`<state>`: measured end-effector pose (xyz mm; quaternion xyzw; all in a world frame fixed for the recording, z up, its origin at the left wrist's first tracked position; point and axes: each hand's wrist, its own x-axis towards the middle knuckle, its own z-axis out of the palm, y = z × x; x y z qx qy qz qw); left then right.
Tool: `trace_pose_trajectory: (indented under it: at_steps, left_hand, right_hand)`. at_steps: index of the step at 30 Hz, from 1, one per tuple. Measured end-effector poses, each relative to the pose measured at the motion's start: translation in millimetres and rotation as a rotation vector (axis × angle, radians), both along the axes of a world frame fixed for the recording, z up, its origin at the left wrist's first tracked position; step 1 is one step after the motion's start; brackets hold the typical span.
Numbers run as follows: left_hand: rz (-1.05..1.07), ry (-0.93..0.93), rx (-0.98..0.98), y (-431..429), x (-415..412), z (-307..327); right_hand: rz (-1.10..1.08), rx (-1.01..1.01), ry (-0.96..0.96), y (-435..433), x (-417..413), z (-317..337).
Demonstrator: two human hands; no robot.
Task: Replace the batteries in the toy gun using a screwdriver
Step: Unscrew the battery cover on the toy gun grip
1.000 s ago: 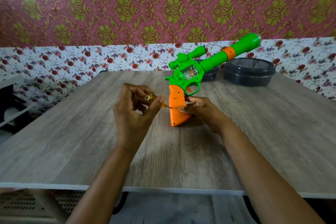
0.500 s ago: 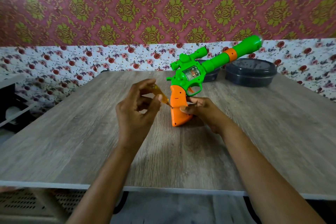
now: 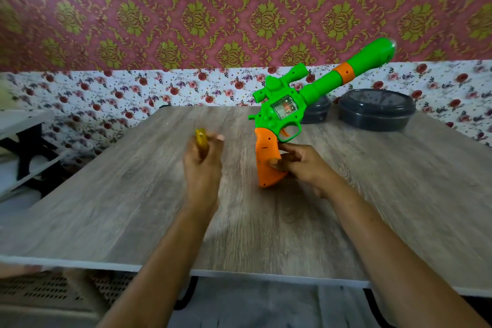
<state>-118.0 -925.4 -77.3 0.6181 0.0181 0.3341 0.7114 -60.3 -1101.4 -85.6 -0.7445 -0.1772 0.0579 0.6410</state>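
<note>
A green toy gun (image 3: 298,96) with an orange grip (image 3: 266,160) stands on its grip's butt on the wooden table (image 3: 133,194), barrel pointing up to the right. My right hand (image 3: 300,165) holds the orange grip from the right side. My left hand (image 3: 203,165), blurred by motion, is closed around a small screwdriver with an amber handle (image 3: 201,141). It is well to the left of the grip and does not touch it. The screwdriver's tip is hidden in my hand.
Two dark round lidded containers, a large one (image 3: 375,109) and a smaller one (image 3: 316,112), stand at the table's back right behind the gun. A white and black shelf (image 3: 24,146) stands left of the table. The table's near edge runs just below my forearms.
My left hand pulled the screwdriver away from the orange grip and moved left, turning the handle upward. My right hand and the gun stayed where they were.
</note>
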Motion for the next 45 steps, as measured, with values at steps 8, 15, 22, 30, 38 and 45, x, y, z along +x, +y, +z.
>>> trace_pose_trajectory:
  at_steps: [8,15,22,30,38,45]
  left_hand:
    - [-0.454,0.655,-0.363,1.1,35.2,10.0]
    - [-0.559,0.638,-0.424,6.2,52.6,15.1]
    - [-0.576,0.618,-0.534,15.4,56.5,9.0]
    - [-0.597,0.605,-0.459,10.6,54.2,9.9]
    - [-0.530,0.619,-0.358,13.2,57.6,12.0]
    - [-0.490,0.590,-0.375,12.5,56.5,9.0]
  right_hand:
    - [-0.167,-0.387,-0.379,30.1,13.4,13.0]
    - [-0.233,-0.995,-0.711,61.3,4.1,38.7]
    - [-0.243,-1.133,-0.895,77.6,2.6,39.1]
    - [-0.256,-1.068,-0.850,69.4,-1.0,34.7]
    - [-0.318,-0.574,-0.419,43.4,17.9,25.2]
    - [-0.268,0.167,0.090,14.7,15.2,22.2]
